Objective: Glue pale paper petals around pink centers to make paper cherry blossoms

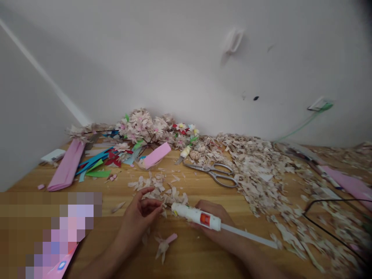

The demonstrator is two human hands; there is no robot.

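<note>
In my right hand [216,223] is a white glue gun [196,216] with a red-orange patch. A long translucent glue stick [250,235] sticks out of its back end. Its nozzle points left, close to the fingertips of my left hand [138,217]. My left thumb and fingers come together in a pinch; what sits between them is too small to make out. Pale petals [177,195] lie scattered just behind both hands. In front of them, a loose flower with pale petals [163,248] and a pink stub rests on the wooden table [116,240].
Grey scissors [216,172] lie behind my right hand. A wide heap of pale scraps [255,170] covers the right side. Paper blossoms [142,126] are piled against the wall. Folded pink paper [66,164] lies left, a black cable [328,224] right. A pixelated phone-like object [62,265] fills the lower left.
</note>
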